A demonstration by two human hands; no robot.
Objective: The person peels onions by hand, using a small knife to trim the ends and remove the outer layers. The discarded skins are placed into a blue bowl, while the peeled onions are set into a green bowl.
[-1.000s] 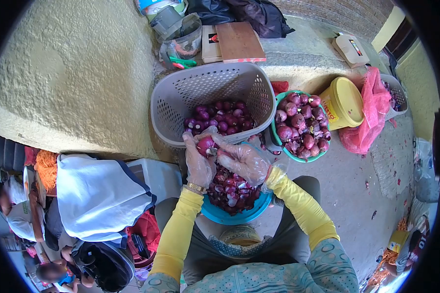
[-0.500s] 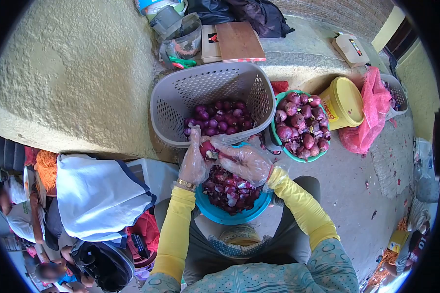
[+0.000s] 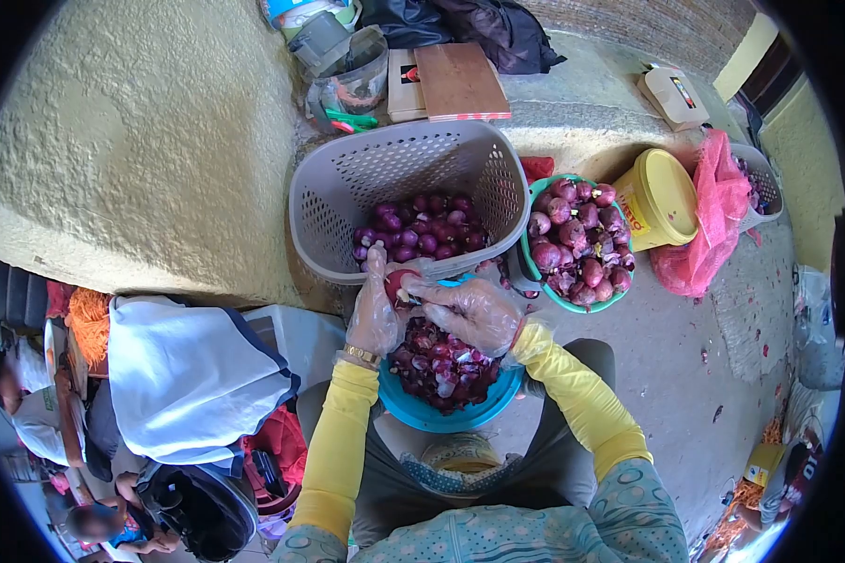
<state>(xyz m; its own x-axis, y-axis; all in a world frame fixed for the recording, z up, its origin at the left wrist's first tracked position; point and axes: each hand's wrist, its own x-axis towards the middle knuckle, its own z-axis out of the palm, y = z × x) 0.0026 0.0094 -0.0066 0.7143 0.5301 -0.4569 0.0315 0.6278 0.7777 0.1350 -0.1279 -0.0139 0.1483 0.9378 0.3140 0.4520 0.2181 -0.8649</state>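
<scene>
Clear plastic gloves cover both of my hands. My left hand (image 3: 376, 305) is closed round a red onion (image 3: 400, 284), at the near rim of a grey perforated basket (image 3: 312, 225). From the right, my right hand (image 3: 474, 310) reaches to the onion with its fingers drawn together at its side; whatever they pinch is too small to make out. Peeled purple onions (image 3: 422, 225) lie in the basket. Beneath my hands is a blue basin (image 3: 413, 413) holding a heap of onion skins (image 3: 446, 371).
Right of the basket, a green-rimmed tub (image 3: 620, 293) holds unpeeled onions. Beyond it stand a yellow lidded bucket (image 3: 667, 197) and a pink mesh sack (image 3: 714, 225). A white cloth (image 3: 192, 375) hangs at left. Other people (image 3: 42, 413) sit at the lower left and lower right.
The onion has turned in my left hand and shows a smoother red side. My right fingers have shifted slightly at it. The basket, basin and tub stay in place.
</scene>
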